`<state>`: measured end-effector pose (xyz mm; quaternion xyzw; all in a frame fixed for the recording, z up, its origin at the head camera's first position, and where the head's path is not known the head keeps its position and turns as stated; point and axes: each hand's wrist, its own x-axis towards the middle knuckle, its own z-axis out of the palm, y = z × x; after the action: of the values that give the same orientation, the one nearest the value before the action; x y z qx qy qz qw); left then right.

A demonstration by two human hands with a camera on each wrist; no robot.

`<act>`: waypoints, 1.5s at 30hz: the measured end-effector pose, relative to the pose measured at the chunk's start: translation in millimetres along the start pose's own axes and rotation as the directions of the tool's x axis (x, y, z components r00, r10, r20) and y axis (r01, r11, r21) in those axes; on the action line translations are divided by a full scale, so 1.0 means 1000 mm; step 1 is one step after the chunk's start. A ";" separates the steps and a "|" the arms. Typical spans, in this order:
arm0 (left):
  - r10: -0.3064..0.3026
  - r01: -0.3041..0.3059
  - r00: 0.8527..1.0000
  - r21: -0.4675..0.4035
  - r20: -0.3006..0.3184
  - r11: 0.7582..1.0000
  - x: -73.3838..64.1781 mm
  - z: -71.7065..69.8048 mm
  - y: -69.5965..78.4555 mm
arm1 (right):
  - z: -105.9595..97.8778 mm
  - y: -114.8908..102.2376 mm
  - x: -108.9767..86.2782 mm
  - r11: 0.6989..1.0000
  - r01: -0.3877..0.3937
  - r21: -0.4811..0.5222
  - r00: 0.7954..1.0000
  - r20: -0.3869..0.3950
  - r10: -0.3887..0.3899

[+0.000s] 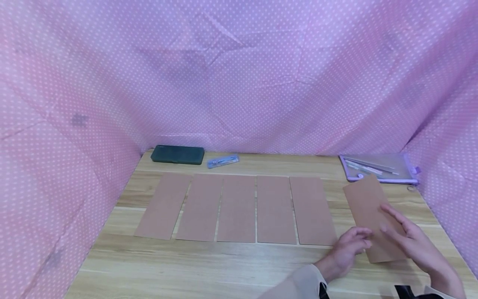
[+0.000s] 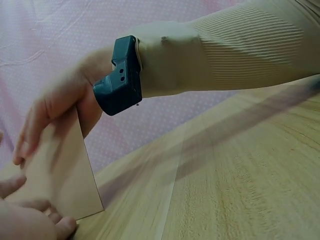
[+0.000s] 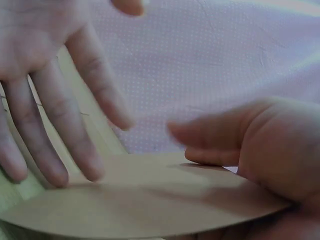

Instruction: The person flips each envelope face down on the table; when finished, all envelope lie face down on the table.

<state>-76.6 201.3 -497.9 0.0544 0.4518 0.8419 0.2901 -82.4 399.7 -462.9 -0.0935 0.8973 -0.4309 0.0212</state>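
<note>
A brown kraft-paper rectangle [image 1: 364, 203] stands tilted above the right part of the wooden table. My right hand [image 1: 414, 241] holds it along its right edge, with some fingers under it and the thumb raised off the near face in the right wrist view. My left hand [image 1: 345, 253] is at its lower left edge; its fingers are spread and their tips touch the sheet [image 3: 140, 200] in the right wrist view. Several matching brown rectangles [image 1: 237, 209] lie flat in a row to the left.
A dark green case [image 1: 177, 154] and a small blue packet [image 1: 223, 161] lie along the back edge of the table [image 1: 186, 265]. At the back right, a purple-edged clear pouch [image 1: 388, 166] holds pens. Pink dotted cloth [image 1: 239, 83] hangs around the table.
</note>
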 end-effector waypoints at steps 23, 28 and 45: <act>-0.023 0.151 0.947 0.381 -0.320 0.912 -0.003 0.008 0.000 | -0.007 0.047 -0.003 0.737 -0.061 0.673 0.997 0.081 0.009; -0.008 0.138 0.950 0.395 -0.313 0.908 -0.002 0.007 0.000 | -0.007 0.049 -0.002 0.755 -0.061 0.653 0.996 0.089 0.004; 0.079 -0.005 0.973 0.319 -0.218 0.948 -0.001 0.005 -0.004 | -0.003 0.041 0.001 0.595 -0.003 0.804 0.983 0.113 -0.148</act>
<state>-72.6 206.3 -498.6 0.0127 0.6098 0.7653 0.2056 -90.2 426.5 -492.9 -0.1465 0.5990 -0.7782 0.1185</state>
